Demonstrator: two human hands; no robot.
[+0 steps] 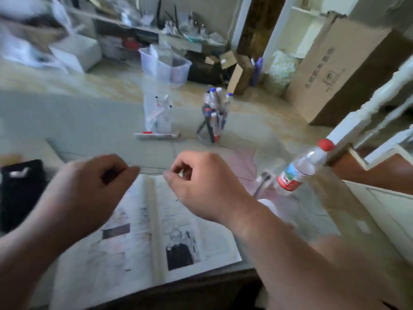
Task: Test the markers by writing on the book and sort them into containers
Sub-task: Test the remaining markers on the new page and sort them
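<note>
An open book (143, 238) with printed pictures lies on the table in front of me. My left hand (89, 189) and my right hand (201, 186) hover side by side above its top edge. Both have curled fingers, and no marker shows in either. Beyond them stands a clear container (156, 117) with a few markers inside. To its right is a second holder (213, 115) packed with several blue-capped markers. In front of the clear container lies a long marker (156, 136) beside a red cap. The picture is blurred.
A water bottle (304, 168) with a red cap stands tilted in view at the right, close to my right forearm. A black object (20, 193) lies at the left table edge. Cardboard boxes (335, 70) and plastic bins (169, 66) crowd the floor behind the table.
</note>
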